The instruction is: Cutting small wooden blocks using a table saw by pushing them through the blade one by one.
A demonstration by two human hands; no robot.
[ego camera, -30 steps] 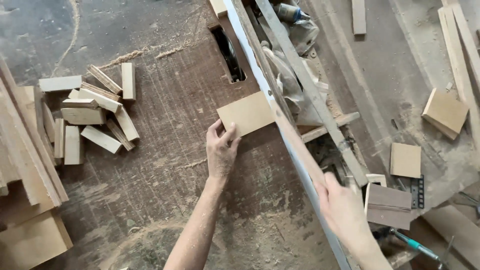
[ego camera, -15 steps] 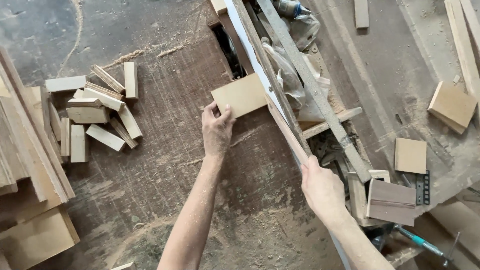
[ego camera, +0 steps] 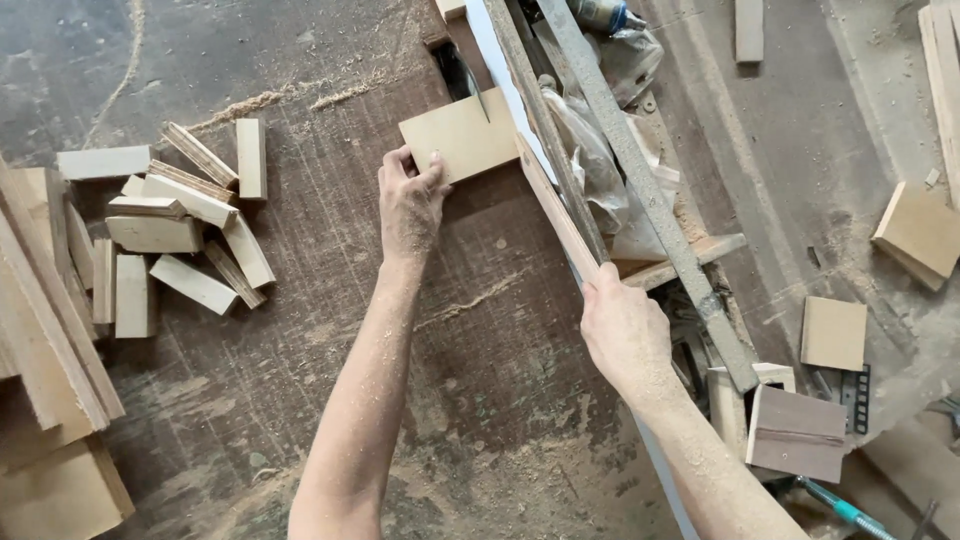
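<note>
Two bare hands are seen on a dusty brown table (ego camera: 300, 330), the largest thing in view. A long fence (ego camera: 545, 190) is laid across it from 12 o'clock toward 5 o'clock. At 9 o'clock a heap of small wood blocks (ego camera: 170, 235) is spread, with long boards (ego camera: 45, 330) stacked beyond it at the left edge. A flat square panel (ego camera: 462, 135) is lain at 12 o'clock, butted against the fence, with a thin saw blade showing in a cut at its top edge. The left hand (ego camera: 408, 205) is pressed on the panel's lower left corner, fingers spread narrowly over its edge. The right hand (ego camera: 625, 335) is closed around the fence's lower end at 4 o'clock. Smaller square offcuts (ego camera: 833, 333) are scattered at 3 o'clock.
</note>
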